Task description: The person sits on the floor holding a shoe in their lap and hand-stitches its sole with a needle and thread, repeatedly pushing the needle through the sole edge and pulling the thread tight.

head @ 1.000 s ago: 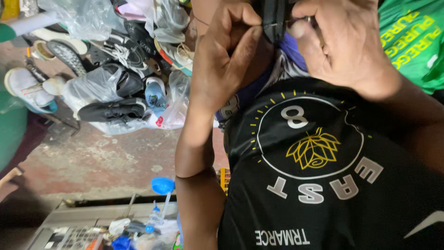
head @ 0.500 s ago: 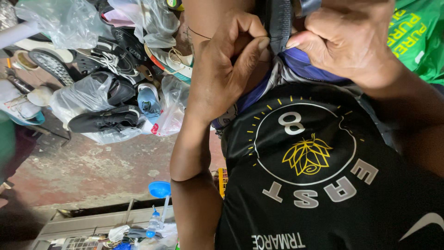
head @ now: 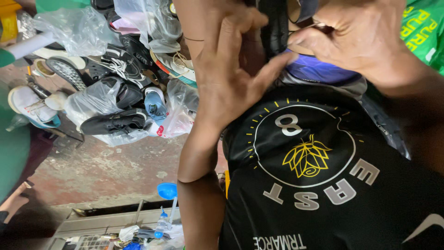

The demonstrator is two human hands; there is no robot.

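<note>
A black shoe [head: 276, 28] stands upright at the top of view, dark and narrow, pinched between 2 hands. The left hand [head: 231, 69] grips its left side; the right hand [head: 365, 41] presses its right edge.

My left hand [head: 231, 78] and right hand [head: 365, 41] pinch a black strap [head: 276, 28] above my black printed shirt [head: 323, 185]; bagged shoes [head: 115, 97] lie piled beside
</note>
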